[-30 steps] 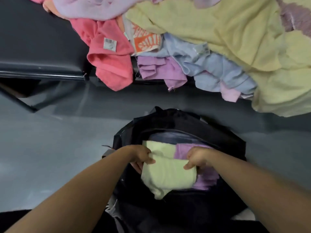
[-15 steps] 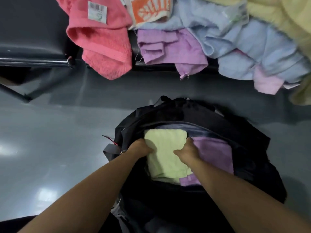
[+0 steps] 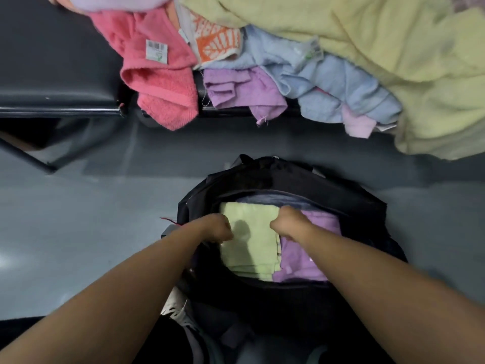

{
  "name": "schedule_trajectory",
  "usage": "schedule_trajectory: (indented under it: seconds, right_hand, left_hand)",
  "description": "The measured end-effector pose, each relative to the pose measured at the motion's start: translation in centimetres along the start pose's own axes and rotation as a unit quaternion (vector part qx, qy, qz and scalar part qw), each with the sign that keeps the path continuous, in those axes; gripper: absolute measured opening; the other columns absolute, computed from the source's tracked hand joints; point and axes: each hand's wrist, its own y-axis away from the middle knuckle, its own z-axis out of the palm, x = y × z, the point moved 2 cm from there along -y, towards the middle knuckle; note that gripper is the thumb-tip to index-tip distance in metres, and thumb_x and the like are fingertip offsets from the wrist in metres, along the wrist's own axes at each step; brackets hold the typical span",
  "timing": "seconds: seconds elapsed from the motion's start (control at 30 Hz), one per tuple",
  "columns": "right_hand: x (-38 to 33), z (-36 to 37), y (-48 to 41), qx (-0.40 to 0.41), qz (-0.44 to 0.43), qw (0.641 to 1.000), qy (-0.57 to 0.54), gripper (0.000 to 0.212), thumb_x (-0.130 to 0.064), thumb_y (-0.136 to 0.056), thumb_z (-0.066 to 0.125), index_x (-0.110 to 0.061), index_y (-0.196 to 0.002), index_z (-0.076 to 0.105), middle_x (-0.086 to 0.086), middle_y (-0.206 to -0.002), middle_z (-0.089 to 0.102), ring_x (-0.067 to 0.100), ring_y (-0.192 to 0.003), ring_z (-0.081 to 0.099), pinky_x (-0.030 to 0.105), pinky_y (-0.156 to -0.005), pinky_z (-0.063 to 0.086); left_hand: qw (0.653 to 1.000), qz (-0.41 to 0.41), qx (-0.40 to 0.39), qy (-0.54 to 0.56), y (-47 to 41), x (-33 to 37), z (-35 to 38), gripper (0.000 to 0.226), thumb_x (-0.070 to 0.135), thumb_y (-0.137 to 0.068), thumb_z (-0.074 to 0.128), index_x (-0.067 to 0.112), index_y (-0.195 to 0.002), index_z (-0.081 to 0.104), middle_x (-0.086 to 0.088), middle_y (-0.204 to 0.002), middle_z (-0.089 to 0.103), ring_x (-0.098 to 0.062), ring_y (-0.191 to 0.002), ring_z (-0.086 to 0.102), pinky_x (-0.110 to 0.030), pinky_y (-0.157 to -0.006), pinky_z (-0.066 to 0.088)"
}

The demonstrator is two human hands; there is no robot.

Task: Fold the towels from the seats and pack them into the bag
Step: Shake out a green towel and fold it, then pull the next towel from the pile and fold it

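Note:
An open black bag [image 3: 275, 177] stands on the floor in front of me. Inside it a folded pale green towel [image 3: 252, 258] lies flat beside a folded purple towel [image 3: 307, 261]. My left hand [image 3: 216, 228] is curled at the green towel's left edge. My right hand [image 3: 287, 223] is curled at its right edge, over the seam with the purple towel. Both sets of fingers are bent inward; whether they still pinch the cloth is hidden. On the seats above lie unfolded towels: pink [image 3: 157, 82], purple [image 3: 241, 93], light blue [image 3: 328, 85] and a large yellow one [image 3: 393, 43].
A dark seat [image 3: 52, 69] with a metal front rail sits at the upper left, its leg slanting down to the grey floor [image 3: 91, 219]. An orange-and-white patterned cloth [image 3: 216, 44] lies among the pile. Dark clothing lies below the bag.
The green towel has gone down from above the bag's mouth to lie flat inside it. Both hands have shifted to its side edges. The camera view has tilted back up.

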Motion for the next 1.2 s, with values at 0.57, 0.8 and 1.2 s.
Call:
schedule_trajectory:
  seconds: [0.57, 0.8, 1.2]
  right_hand:
    - [-6.9, -27.9, 19.3, 0.333, -0.247, 0.874, -0.252, 0.01, -0.008, -0.09, 0.064, -0.007, -0.1, 0.062, 0.021, -0.105, 0.071, 0.025, -0.077, 0.071, 0.037, -0.07, 0.06]
    - [-5.9, -30.3, 15.7, 0.441, -0.194, 0.876, -0.014, 0.072, -0.037, -0.084, 0.08, -0.019, -0.145, 0.045, 0.016, -0.142, 0.03, 0.037, -0.107, 0.058, 0.041, -0.096, 0.052]
    - [-6.4, -32.7, 20.1, 0.55, -0.34, 0.737, -0.195, 0.018, -0.029, -0.098, 0.064, -0.016, -0.093, 0.074, 0.008, -0.094, 0.057, 0.01, -0.081, 0.05, 0.015, -0.068, 0.035]
  left_hand:
    - [0.802, 0.302, 0.486, 0.172, 22.2, 14.0, -23.1, 0.015, 0.008, -0.092, 0.057, 0.016, -0.1, 0.067, 0.006, -0.083, 0.066, -0.01, -0.066, 0.058, -0.022, -0.06, 0.046]
    - [0.798, 0.26, 0.527, 0.133, 17.5, 15.1, -24.6, 0.04, 0.019, -0.094, 0.064, 0.018, -0.134, 0.061, -0.004, -0.137, 0.057, -0.019, -0.1, 0.06, -0.023, -0.074, 0.042]
    - [0.79, 0.299, 0.524, 0.11, 14.4, 16.7, -25.5, 0.019, 0.02, -0.096, 0.066, 0.015, -0.113, 0.073, -0.009, -0.112, 0.049, -0.018, -0.091, 0.054, -0.023, -0.085, 0.045]
